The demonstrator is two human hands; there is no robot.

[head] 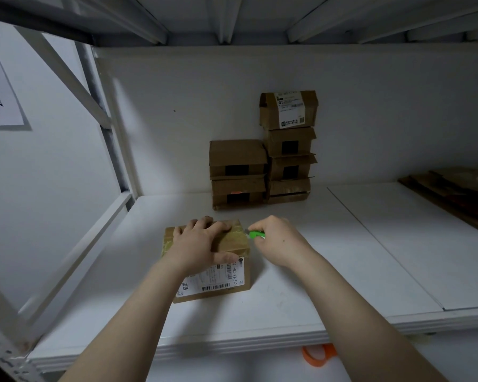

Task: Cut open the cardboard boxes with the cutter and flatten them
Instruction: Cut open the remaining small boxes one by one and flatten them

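A small taped cardboard box (pixel 233 274) with a white shipping label on its near face sits on the white shelf (pixel 301 285). My left hand (pixel 202 245) lies flat on the box's top, fingers spread, thumb along the near top edge. My right hand (pixel 278 241) grips a green cutter (pixel 255 234), whose tip points left at the box's upper right edge. Whether the blade touches the tape is too small to tell.
Several more sealed cardboard boxes (pixel 262 161) are stacked in two piles against the back wall. Flattened cardboard (pixel 458 194) lies at the far right of the shelf. An orange tape roll (pixel 316 355) shows below the shelf's front edge. A metal upright (pixel 105 119) frames the left side.
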